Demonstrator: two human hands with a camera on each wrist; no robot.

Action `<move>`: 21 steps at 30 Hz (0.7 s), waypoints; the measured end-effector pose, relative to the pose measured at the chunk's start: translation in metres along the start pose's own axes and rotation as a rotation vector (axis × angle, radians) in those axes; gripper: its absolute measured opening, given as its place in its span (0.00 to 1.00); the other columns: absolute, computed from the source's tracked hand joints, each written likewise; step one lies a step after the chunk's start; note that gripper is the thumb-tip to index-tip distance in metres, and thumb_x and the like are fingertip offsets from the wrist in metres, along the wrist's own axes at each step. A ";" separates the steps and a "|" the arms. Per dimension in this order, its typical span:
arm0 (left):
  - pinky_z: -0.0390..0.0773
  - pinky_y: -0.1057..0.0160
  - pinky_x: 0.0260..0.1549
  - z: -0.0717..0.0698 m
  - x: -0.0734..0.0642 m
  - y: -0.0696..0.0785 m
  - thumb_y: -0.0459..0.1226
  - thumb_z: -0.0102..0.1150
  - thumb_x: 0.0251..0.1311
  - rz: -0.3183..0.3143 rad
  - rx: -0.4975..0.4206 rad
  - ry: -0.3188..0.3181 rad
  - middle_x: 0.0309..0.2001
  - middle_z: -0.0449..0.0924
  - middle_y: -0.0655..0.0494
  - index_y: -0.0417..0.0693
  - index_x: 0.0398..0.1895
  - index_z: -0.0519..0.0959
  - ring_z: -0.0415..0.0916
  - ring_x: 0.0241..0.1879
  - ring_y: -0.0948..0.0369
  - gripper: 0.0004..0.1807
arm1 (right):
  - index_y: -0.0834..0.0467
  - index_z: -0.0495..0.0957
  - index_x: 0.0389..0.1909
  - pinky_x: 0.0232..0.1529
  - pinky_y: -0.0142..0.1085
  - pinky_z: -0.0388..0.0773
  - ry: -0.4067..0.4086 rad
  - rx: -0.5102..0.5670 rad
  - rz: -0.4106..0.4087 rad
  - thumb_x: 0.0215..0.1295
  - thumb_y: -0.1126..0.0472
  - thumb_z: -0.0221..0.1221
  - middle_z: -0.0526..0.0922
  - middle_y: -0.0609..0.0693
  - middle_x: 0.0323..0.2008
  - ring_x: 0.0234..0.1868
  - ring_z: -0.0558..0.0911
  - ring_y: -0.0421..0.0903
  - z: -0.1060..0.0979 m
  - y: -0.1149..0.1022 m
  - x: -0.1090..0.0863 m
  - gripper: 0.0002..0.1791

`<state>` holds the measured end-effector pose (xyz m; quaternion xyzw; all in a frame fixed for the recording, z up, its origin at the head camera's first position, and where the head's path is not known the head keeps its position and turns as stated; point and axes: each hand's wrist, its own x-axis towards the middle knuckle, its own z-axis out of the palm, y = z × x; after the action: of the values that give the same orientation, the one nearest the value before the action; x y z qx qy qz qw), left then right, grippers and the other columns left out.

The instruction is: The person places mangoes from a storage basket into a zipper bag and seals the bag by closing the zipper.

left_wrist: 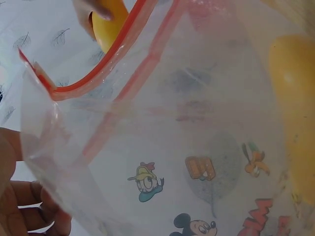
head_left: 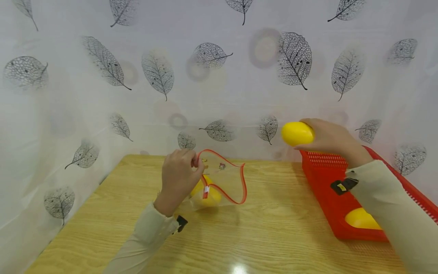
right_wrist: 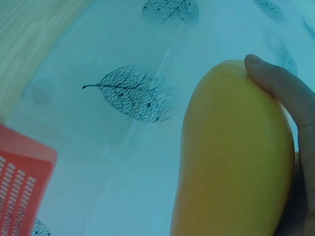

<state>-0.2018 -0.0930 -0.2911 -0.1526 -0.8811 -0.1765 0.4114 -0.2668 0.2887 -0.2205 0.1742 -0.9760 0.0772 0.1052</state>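
My left hand [head_left: 179, 177] pinches the rim of a clear plastic zip bag [head_left: 227, 180] with an orange-red zipper edge, its mouth spread apart. Inside the bag a yellow mango [head_left: 213, 197] shows through the plastic. Cartoon prints [left_wrist: 147, 182] cover the bag's side in the left wrist view. My right hand [head_left: 330, 137] grips another yellow mango [head_left: 297, 133], held in the air above the far left corner of a red basket. Close up in the right wrist view, this mango [right_wrist: 234, 147] looks smooth and elongated, with the thumb over one end.
The red basket [head_left: 319, 194] with slotted walls stands on the table's right side, and a yellow mango [head_left: 362, 219] lies in its near end. The wood-grain table [head_left: 273, 236] ends at a white leaf-print curtain [head_left: 232, 91] behind and to the left.
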 end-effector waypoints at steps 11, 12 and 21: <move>0.70 0.58 0.27 -0.002 0.000 0.001 0.34 0.59 0.49 -0.007 -0.004 -0.018 0.15 0.70 0.56 0.45 0.12 0.70 0.65 0.20 0.57 0.13 | 0.55 0.62 0.66 0.42 0.50 0.75 0.027 -0.020 -0.052 0.48 0.37 0.64 0.73 0.57 0.59 0.46 0.76 0.53 -0.002 -0.029 0.002 0.46; 0.70 0.58 0.27 -0.002 0.000 0.000 0.34 0.59 0.49 -0.006 -0.004 -0.017 0.15 0.70 0.56 0.45 0.12 0.70 0.65 0.20 0.57 0.13 | 0.54 0.63 0.66 0.42 0.50 0.75 0.028 -0.015 -0.053 0.48 0.36 0.64 0.73 0.57 0.59 0.46 0.76 0.53 -0.001 -0.032 0.001 0.46; 0.70 0.58 0.27 -0.003 0.001 0.001 0.34 0.60 0.50 -0.007 0.001 -0.029 0.15 0.70 0.56 0.47 0.11 0.68 0.65 0.20 0.57 0.14 | 0.52 0.63 0.65 0.41 0.47 0.76 0.030 -0.009 -0.101 0.42 0.33 0.65 0.74 0.53 0.57 0.42 0.77 0.50 0.002 -0.053 0.002 0.50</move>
<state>-0.1999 -0.0933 -0.2887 -0.1516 -0.8876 -0.1754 0.3980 -0.2500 0.2389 -0.2160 0.2215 -0.9647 0.0701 0.1242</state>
